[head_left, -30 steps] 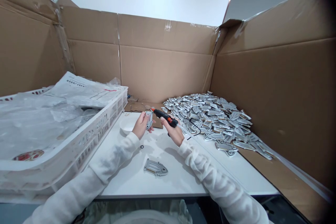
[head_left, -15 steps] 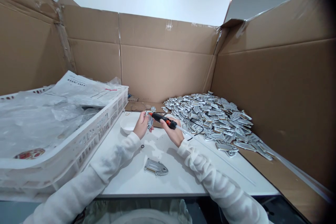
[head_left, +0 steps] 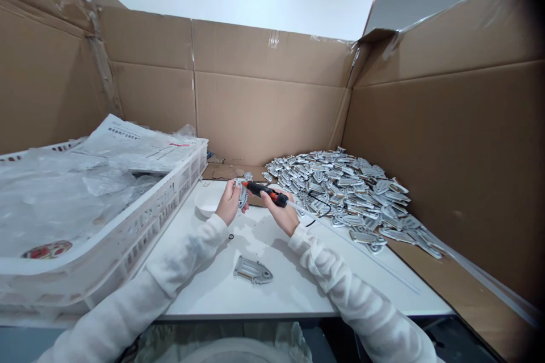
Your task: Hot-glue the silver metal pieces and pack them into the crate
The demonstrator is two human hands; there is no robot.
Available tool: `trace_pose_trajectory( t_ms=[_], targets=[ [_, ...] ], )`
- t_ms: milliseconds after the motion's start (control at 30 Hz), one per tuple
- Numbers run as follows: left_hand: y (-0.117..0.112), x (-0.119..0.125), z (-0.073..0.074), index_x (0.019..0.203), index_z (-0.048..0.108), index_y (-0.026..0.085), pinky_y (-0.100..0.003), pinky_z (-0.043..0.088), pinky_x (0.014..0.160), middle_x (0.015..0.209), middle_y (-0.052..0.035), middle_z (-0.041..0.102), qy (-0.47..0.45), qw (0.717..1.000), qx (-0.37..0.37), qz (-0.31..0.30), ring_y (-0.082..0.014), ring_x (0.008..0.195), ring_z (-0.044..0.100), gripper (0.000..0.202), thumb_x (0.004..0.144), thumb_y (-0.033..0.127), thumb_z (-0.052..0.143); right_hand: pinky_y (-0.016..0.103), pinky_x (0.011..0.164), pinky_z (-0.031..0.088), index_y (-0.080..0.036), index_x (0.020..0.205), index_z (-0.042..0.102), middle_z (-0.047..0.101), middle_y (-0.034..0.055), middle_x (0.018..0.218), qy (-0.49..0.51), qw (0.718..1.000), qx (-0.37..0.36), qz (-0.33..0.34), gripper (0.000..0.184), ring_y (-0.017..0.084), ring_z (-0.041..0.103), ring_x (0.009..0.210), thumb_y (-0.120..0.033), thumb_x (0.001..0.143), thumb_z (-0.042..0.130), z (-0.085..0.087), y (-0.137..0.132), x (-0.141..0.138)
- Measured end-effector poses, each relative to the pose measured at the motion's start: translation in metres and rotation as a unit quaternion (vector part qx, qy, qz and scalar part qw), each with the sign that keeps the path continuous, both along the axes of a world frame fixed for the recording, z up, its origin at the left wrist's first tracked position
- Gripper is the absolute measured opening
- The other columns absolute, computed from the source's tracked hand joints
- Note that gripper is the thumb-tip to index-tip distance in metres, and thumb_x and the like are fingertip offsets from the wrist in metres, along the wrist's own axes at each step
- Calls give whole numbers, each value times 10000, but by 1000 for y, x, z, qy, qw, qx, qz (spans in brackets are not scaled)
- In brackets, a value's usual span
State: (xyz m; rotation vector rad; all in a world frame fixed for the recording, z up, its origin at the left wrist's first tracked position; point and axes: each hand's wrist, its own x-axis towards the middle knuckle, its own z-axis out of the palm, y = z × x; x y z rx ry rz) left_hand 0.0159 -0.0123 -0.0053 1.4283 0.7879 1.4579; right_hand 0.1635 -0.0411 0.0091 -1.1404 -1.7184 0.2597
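My left hand is closed around a small grey fish-shaped part, held upright above the white table. In my right hand is a black-and-orange glue gun, its orange nozzle at the upper part of the grey piece; whether it touches I cannot tell. A long translucent glue stick runs out of the gun's back, down to the right over the table. Another grey fish-shaped part lies flat near the front edge. Close to my left wrist is a small dark ring.
A large heap of grey parts fills the back right. On the left stands a white plastic basket with plastic bags and a printed sheet. A white dish sits behind my left hand. Cardboard walls surround the table.
The gun has shifted very slightly to the right, and the glue stick's far end with it. Both hands keep their hold; the pieces on the table lie as before.
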Motion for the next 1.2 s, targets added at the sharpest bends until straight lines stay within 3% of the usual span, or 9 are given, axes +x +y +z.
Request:
trace_pose_trajectory(
  t_ms=[1067,1200],
  targets=[
    [1,-1,-3,883,350,192,-182,387,340,710,18,595,31,999,2,19,-60,369,492,220,816,399,386,250,507,310,-197,528,486,519,5,507,-36,999,-7,-37,432,142,465,497,-545,768,396,-5,4,1],
    [1,-4,-3,902,366,203,-168,342,321,693,21,614,60,995,-13,74,-60,341,469,213,806,390,400,253,524,296,-195,542,483,541,31,570,-64,990,49,-115,410,155,476,544,-544,750,424,2,5,5]
  ],
)
